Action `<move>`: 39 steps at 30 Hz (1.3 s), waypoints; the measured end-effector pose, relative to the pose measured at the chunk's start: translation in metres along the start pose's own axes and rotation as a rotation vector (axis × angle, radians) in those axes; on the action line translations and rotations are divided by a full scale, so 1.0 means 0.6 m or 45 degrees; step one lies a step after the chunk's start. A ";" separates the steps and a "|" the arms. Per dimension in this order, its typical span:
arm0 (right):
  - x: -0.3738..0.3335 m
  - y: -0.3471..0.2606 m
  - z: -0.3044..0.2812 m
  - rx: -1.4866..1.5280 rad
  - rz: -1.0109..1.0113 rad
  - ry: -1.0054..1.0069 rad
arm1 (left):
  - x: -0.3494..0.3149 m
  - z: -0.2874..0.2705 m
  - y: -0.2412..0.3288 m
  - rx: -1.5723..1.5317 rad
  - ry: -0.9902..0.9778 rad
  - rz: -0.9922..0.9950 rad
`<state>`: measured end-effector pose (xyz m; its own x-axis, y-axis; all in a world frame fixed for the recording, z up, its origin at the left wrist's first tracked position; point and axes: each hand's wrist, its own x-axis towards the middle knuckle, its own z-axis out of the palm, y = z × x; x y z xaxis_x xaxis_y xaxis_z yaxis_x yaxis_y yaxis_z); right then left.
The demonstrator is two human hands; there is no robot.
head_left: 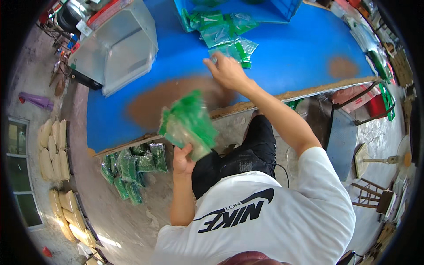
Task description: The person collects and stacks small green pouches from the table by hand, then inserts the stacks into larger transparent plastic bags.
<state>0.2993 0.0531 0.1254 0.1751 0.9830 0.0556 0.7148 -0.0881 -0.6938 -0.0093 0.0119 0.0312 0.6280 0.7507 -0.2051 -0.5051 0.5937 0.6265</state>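
Note:
My left hand grips a fanned bundle of flat green-and-clear plastic packets over the table's near edge; the bundle is smeared by motion. My right hand reaches over the blue table, thumb apart from the fingers. Nothing shows in it. Just beyond its fingertips lies a loose pile of similar green-and-clear packets, partly covered by the hand. The pile spreads out of the open side of a blue plastic crate at the table's far side.
A clear plastic bin stands at the table's left. Wrapped green bundles lie on the floor below the near left edge. Stuffed tan sacks are piled farther left. A wooden stool and a metal-framed chair stand at right.

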 end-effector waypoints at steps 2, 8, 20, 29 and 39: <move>0.010 0.044 0.043 -0.566 0.016 0.661 | -0.008 -0.032 -0.003 -0.141 -0.024 0.036; -0.100 -0.007 0.102 -0.030 -0.647 -0.278 | -0.002 -0.038 -0.013 -0.258 0.131 0.145; -0.076 0.086 0.039 -0.853 -0.194 0.267 | -0.030 -0.047 -0.047 -0.533 0.047 -0.099; -0.158 -0.004 0.090 -0.291 -0.899 -0.237 | -0.007 -0.010 -0.036 -0.560 0.149 -0.024; -0.140 0.057 0.103 -0.339 -0.965 0.120 | -0.052 -0.102 -0.013 -0.409 0.036 0.016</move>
<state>0.2673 -0.0225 0.0524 -0.3740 0.7743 0.5105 0.7972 0.5497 -0.2496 -0.0613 0.0020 -0.0134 0.6063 0.7634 -0.2228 -0.6762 0.6423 0.3608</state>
